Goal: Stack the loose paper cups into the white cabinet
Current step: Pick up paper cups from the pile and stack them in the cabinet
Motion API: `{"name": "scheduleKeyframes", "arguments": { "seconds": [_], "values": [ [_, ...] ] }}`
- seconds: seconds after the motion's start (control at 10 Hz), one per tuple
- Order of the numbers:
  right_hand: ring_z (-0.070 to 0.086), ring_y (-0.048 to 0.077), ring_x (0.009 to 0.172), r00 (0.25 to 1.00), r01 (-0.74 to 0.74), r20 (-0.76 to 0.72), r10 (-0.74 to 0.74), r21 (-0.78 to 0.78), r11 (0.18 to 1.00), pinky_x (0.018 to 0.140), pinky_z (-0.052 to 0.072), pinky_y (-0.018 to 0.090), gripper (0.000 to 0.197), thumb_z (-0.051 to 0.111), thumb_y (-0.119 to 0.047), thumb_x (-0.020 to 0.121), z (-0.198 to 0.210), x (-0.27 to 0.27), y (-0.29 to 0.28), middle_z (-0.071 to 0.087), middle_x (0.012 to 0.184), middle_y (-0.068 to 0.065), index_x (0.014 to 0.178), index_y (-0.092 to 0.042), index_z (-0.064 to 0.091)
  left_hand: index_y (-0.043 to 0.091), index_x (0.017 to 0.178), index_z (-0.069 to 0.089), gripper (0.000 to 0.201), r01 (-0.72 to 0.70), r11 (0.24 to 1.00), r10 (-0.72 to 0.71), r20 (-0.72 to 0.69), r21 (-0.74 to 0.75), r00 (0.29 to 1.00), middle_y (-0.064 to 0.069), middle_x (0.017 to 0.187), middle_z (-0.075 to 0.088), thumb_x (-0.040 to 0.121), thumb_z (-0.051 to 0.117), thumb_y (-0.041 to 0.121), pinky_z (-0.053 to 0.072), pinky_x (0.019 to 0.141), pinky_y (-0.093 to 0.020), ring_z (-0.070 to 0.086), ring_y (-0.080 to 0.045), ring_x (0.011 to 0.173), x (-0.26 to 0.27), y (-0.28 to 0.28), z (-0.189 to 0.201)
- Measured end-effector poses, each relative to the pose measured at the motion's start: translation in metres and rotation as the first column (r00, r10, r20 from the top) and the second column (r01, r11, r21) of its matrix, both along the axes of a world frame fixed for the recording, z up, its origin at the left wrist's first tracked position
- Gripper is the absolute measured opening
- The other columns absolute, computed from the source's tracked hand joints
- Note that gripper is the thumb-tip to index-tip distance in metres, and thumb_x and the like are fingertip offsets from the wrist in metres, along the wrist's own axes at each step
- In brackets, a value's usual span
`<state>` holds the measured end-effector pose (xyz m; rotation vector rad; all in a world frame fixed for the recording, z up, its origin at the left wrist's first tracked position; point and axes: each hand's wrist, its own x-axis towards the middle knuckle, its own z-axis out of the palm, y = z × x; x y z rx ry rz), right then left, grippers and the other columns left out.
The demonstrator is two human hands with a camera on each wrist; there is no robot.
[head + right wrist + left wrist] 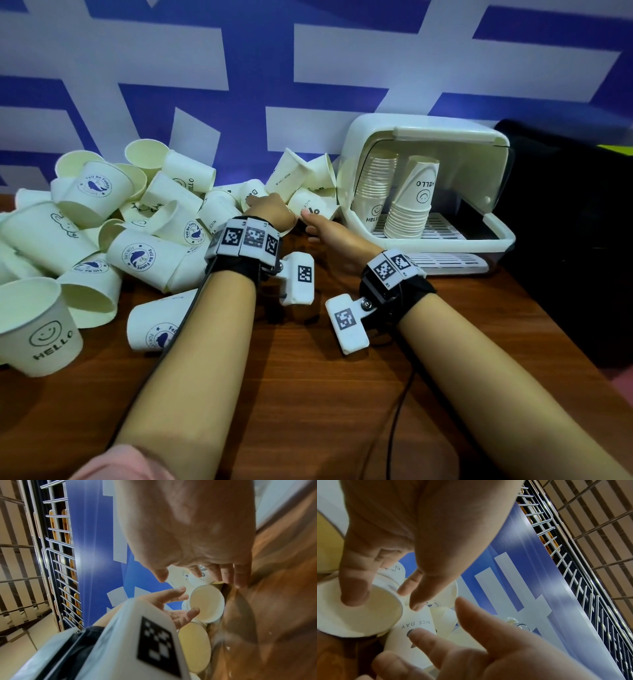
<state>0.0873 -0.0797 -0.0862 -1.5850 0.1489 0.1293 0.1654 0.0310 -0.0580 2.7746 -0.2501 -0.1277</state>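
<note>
A wooden table point(308, 394) is carrying a sprawling heap of paper cups point(144, 219) left of the white cabinet point(428, 178) (two stacks inside). Left hand point(270, 214) and right hand point(329, 236), fingers spread wide, are touching a "NICE DAY" cup point(313, 205).

Head view: from above and behind the forearms, facing forward and down across the table point(308, 394) toward the wall point(239, 68); cups point(144, 219) at 10 o'clock, cabinet point(428, 137) at 1 o'clock, both at middling range. Left wrist view: from under the left hand point(419, 527), facing along its fingers, very near, tilted. Right wrist view: from under the right hand point(197, 527), likewise near and tilted. Shared by all three: both hands, cups between them, blue-and-white wall.
</note>
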Motion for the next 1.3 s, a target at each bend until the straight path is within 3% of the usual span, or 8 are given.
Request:
{"name": "scheduleKeyframes", "arguments": {
  "seconds": [0.1, 0.2, 0.5, 0.6, 0.8, 0.9, 1.0, 1.3],
  "values": [
    [0.045, 0.009, 0.081, 1.000, 0.027, -0.013, -0.027, -0.026, 0.999, 0.088, 0.035, 0.029, 0.028, 0.036, -0.041, 0.103, -0.002, 0.005, 0.001, 0.050, 0.089, -0.007, 0.100, -0.022, 0.056, 0.004, 0.136, 0.036, 0.058, -0.063, 0.996, 0.064, 0.018, -0.071, 0.998, -0.021, 0.139, 0.040, 0.090, 0.057, 0.032, 0.038, 0.097, -0.040, 0.043, -0.033, 0.125, 0.000, -0.001, -0.002],
    [0.041, 0.007, 0.076, 0.997, 0.042, -0.065, -0.040, 0.031, 0.999, 0.071, 0.036, 0.022, 0.027, 0.042, -0.048, 0.099, -0.004, 0.012, 0.003, 0.046, 0.092, -0.007, 0.109, -0.024, 0.052, 0.002, 0.139, 0.029, 0.064, -0.072, 0.995, 0.075, 0.046, -0.076, 0.996, -0.021, 0.142, 0.035, 0.090, 0.057, 0.033, 0.035, 0.099, -0.039, 0.037, -0.032, 0.128, 0.004, -0.001, -0.004],
    [0.047, 0.013, 0.075, 0.994, 0.087, -0.089, -0.067, 0.249, 0.965, 0.073, 0.041, 0.026, 0.029, 0.044, -0.044, 0.099, -0.002, 0.029, 0.013, 0.052, 0.095, 0.001, 0.118, -0.025, 0.053, -0.003, 0.129, 0.048, 0.041, -0.089, 0.982, 0.098, 0.049, -0.164, 0.994, -0.025, 0.134, 0.048, 0.095, 0.052, 0.019, 0.044, 0.093, -0.039, 0.051, -0.040, 0.119, 0.006, 0.001, -0.004],
    [0.049, 0.011, 0.078, 0.993, 0.091, -0.094, -0.066, 0.295, 0.951, 0.073, 0.040, 0.028, 0.027, 0.041, -0.046, 0.099, 0.003, 0.032, 0.013, 0.054, 0.097, -0.003, 0.104, -0.024, 0.057, -0.005, 0.124, 0.053, 0.037, -0.064, 0.981, 0.071, 0.034, -0.181, 0.997, -0.025, 0.129, 0.053, 0.094, 0.051, 0.015, 0.047, 0.095, -0.040, 0.054, -0.040, 0.117, 0.010, 0.006, -0.002],
    [0.054, 0.017, 0.103, 0.993, 0.111, -0.079, -0.086, 0.392, 0.913, 0.089, 0.042, 0.031, 0.044, 0.041, -0.046, 0.099, 0.006, 0.035, 0.006, 0.058, 0.106, 0.003, 0.124, -0.011, 0.051, -0.003, 0.119, 0.056, 0.030, 0.027, 0.997, -0.021, 0.078, -0.076, 0.997, -0.021, 0.124, 0.058, 0.097, 0.043, 0.012, 0.038, 0.096, -0.033, 0.053, -0.032, 0.116, 0.001, 0.009, 0.009],
    [0.055, 0.021, 0.108, 0.990, 0.137, -0.084, -0.111, 0.441, 0.887, 0.086, 0.046, 0.028, 0.045, 0.043, -0.043, 0.099, 0.008, 0.036, 0.002, 0.060, 0.105, 0.008, 0.122, -0.005, 0.054, -0.003, 0.116, 0.058, 0.030, 0.037, 0.993, -0.031, 0.056, -0.108, 0.998, -0.021, 0.120, 0.060, 0.095, 0.046, 0.014, 0.042, 0.091, -0.034, 0.056, -0.031, 0.112, 0.006, 0.012, 0.006],
    [0.060, 0.021, 0.090, 0.987, 0.161, -0.083, -0.139, 0.436, 0.885, 0.077, 0.049, 0.025, 0.038, 0.045, -0.037, 0.100, 0.012, 0.036, -0.001, 0.062, 0.096, 0.012, 0.101, -0.002, 0.059, -0.003, 0.113, 0.059, 0.031, 0.025, 0.979, -0.018, 0.033, -0.201, 0.999, -0.019, 0.114, 0.061, 0.095, 0.049, 0.019, 0.046, 0.080, -0.035, 0.059, -0.031, 0.103, 0.008, 0.015, 0.007],
    [0.051, 0.019, 0.063, 0.971, 0.222, 0.053, -0.233, 0.156, 0.963, 0.055, 0.056, 0.023, 0.013, 0.054, -0.005, 0.097, 0.031, 0.024, -0.003, 0.047, 0.076, 0.012, 0.085, 0.001, 0.053, 0.000, 0.127, 0.048, 0.046, -0.009, 0.968, -0.004, -0.050, -0.250, 0.999, -0.011, 0.106, 0.040, 0.094, 0.053, 0.031, 0.053, 0.085, -0.037, 0.060, -0.031, 0.102, 0.001, 0.015, 0.010]
  ]
}}
